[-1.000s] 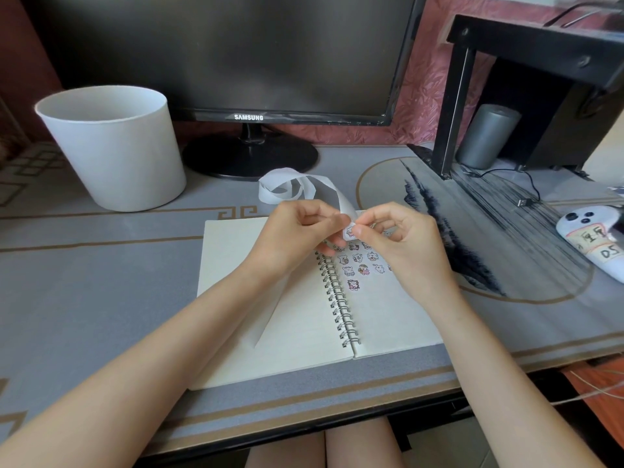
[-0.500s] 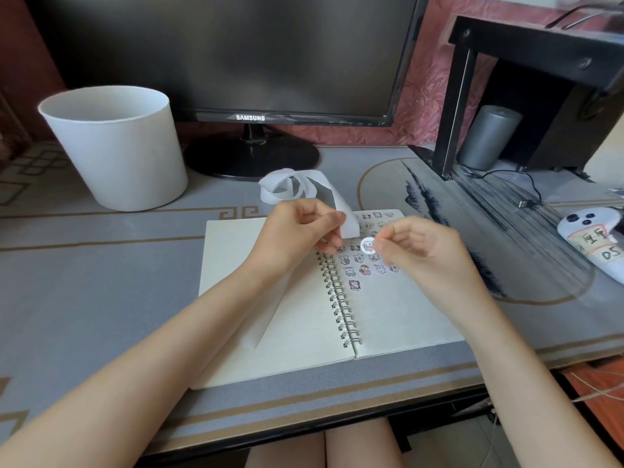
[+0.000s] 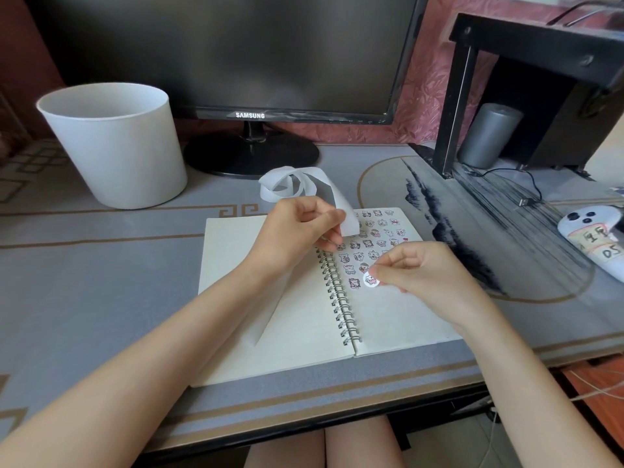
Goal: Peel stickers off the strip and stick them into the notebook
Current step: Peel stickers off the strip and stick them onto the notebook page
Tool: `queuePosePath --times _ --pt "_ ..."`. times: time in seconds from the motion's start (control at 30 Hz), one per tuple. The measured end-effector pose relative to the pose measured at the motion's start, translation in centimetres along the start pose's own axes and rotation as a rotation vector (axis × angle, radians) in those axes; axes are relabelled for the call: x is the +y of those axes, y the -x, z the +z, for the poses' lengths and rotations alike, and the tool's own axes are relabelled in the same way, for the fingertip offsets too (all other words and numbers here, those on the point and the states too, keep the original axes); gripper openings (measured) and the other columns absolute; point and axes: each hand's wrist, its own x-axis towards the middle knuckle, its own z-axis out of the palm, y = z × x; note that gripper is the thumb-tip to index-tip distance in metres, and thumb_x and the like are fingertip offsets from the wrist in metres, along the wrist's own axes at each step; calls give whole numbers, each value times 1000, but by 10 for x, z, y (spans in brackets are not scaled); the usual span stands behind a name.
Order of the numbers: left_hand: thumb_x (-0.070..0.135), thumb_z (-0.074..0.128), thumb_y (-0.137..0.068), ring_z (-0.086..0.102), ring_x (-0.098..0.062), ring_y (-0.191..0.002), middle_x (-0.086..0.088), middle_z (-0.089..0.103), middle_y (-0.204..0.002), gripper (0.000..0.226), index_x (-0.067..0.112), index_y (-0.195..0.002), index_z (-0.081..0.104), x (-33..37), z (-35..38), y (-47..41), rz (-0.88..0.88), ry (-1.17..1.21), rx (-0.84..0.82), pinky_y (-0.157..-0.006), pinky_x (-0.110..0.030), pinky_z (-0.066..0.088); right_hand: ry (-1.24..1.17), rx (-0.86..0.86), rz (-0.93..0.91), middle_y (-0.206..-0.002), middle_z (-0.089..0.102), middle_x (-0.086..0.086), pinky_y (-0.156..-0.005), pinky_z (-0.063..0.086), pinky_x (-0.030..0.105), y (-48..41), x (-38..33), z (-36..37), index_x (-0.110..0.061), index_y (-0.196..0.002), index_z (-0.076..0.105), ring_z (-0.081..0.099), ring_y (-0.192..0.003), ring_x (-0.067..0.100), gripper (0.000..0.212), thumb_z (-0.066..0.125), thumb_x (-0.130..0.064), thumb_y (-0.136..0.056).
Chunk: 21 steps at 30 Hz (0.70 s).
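The left hand (image 3: 297,231) had its fingers curled round the white strip (image 3: 348,221). Its free end stuck out just past the fingertips, and the rest coiled beyond the knuckles. The right hand (image 3: 418,275) pinched a small round sticker (image 3: 370,280) between thumb and forefinger, the other fingers tucked under. The sticker sat at those fingertips, low over the right page of the open notebook (image 3: 236,265). I couldn't tell whether it touched the paper.
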Motion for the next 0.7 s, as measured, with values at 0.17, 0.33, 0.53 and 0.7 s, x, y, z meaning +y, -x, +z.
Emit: queuePosePath --times 0.17,0.33,0.53,0.7 --pt "4 59 -92 62 -9 -54 -3 63 -60 14 0 -79 63 1 0 0 2 4 1 -58 -19 55 19 14 -9 -70 69 3 -49 39 8 0 2 1 -11 -76 70 51 -49 -5 6 76 -11 -76" --pt "5 59 -92 62 -8 -53 -1 63 -59 15 1 -77 62 1 0 1 -1 1 -1 -57 -18 54 26 26 -21 -70 69 3 -50 39 8 0 3 1 -13 -73 70 52 -49 -5 8 77 -12 -75" --pt "4 58 -92 61 -8 -52 -5 63 -61 14 -1 -80 62 2 0 1 2 1 -2 -57 -18 54 42 40 -21 -66 68 -2 -54 40 12 1 4 3 -17 -70 69 52 -50 -5 11 78 -14 -74" --pt "4 58 -92 61 -7 -50 -4 63 -60 15 1 -78 62 3 1 2 -2 4 -3 -55 -17 53 45 41 -33 -66 68 -2 -54 39 12 0 6 3 -18 -68 68 51 -49 -5 12 78 -15 -74"
